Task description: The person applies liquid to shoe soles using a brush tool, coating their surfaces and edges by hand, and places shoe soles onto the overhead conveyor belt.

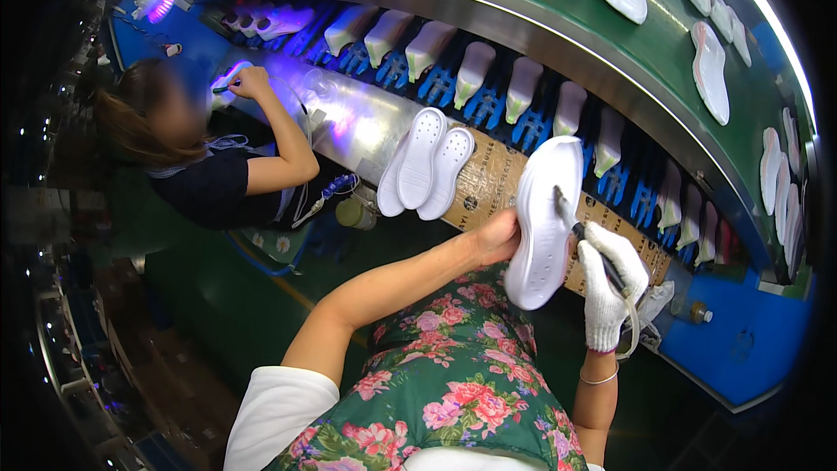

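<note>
Floral apron is hanging below the sole. Left hand is pinching it, right hand clamping a brush; any slip could be causing streaks.

On the silvery metal counter, bare metal gives a hand passage between the co-worker's bare forearm, toward the left end, and three elongated white soles, which block nearly the whole depth. Right of them, brown printed cardboard offers a gap that tightens at the near edge, beside the bare left hand and its raised white sole. The dark-handled tool and white-gloved right hand obstruct that sole's right side. Blue holders bearing pale tapered pieces wall the far edge; a crumpled clear plastic bag crowds the right end.
</note>
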A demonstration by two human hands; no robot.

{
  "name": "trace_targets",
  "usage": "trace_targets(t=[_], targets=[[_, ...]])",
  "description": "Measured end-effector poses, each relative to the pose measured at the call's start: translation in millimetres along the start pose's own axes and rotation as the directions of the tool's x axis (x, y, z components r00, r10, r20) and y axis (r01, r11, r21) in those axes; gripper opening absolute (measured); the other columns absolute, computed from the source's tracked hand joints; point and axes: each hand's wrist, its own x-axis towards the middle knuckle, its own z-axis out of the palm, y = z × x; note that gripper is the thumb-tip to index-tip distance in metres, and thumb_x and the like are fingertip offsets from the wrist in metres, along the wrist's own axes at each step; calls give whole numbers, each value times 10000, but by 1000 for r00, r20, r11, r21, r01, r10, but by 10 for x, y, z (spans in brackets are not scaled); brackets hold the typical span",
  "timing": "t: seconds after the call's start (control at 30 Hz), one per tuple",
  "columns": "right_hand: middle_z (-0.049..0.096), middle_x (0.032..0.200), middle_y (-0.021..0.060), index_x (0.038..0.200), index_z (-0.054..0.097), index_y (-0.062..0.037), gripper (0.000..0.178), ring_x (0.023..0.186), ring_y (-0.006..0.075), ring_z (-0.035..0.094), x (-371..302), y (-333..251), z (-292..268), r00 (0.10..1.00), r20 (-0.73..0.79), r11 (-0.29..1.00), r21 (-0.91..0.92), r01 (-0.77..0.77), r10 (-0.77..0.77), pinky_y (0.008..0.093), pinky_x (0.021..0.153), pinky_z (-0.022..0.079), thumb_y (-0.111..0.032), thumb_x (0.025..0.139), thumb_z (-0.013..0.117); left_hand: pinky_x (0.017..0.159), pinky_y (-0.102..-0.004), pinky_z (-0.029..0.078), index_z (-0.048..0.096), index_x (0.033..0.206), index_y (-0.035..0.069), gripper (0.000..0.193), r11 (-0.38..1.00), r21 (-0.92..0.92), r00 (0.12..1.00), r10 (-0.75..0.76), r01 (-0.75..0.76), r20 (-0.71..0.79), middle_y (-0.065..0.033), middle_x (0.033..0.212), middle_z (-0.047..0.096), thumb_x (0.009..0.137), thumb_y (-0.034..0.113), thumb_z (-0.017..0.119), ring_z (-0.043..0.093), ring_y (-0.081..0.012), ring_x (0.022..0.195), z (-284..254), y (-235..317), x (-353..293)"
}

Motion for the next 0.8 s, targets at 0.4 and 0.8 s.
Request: trace_targets(t=[0.4,0.8], targets=[[763,932,129,931,753,-24,192,828,246,728,-173,-263,-10,992,95,997,2,80,-80,327,760,563,1,749,810,1008,-569,531,356,1560,110,632,962,-271,987,68,-26,148,-180,1533,448,1032,434,476,558,-394,1289,144,122,-363],[759,883,125,917,747,-34,209,792,250,725,-31,-403,64,962,-51,960,67,272,-269,337,737,558,41,732,811,1101,-546,457,301,1568,86,1093,917,-382,956,206,-114,209,-261,1461,486,815,839,544,546,-380,1305,465,21,-380]])
